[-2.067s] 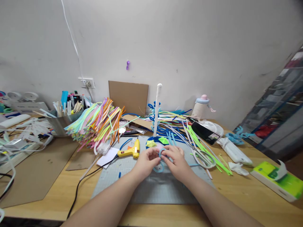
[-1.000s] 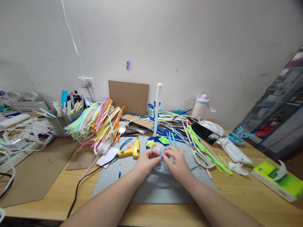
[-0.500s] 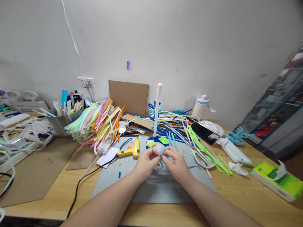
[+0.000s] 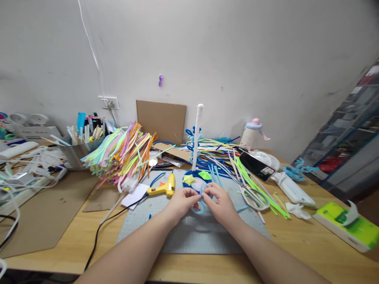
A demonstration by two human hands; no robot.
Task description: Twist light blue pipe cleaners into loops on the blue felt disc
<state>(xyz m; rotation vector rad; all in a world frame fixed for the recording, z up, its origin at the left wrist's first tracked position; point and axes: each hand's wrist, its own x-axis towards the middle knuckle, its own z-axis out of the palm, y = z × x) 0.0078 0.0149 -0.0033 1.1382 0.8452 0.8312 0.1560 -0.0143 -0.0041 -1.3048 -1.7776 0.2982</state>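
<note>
My left hand point(image 4: 186, 203) and my right hand point(image 4: 218, 202) meet over the grey cutting mat point(image 4: 204, 238), their fingertips pinched on a light blue pipe cleaner point(image 4: 199, 211) that bends into a loop below them. Just behind the hands is a round dark blue base point(image 4: 187, 174) bearing a yellow star point(image 4: 188, 180), a green piece point(image 4: 205, 175) and a pale pink centre. A white fuzzy rod point(image 4: 197, 138) rises upright at its back edge, with curly blue pipe cleaners beside it. Fingers partly hide the loop's upper end.
A yellow glue gun point(image 4: 163, 188) lies left of the hands, its black cord trailing to the table edge. Scissors point(image 4: 253, 197), green pipe cleaners and a phone point(image 4: 257, 165) lie to the right. A large multicoloured pipe cleaner bundle point(image 4: 121, 154) stands back left.
The light blue loop below the fingers has opened wider and shifted slightly. My left fingers have straightened a little towards my right hand; the base and rod stay in place.
</note>
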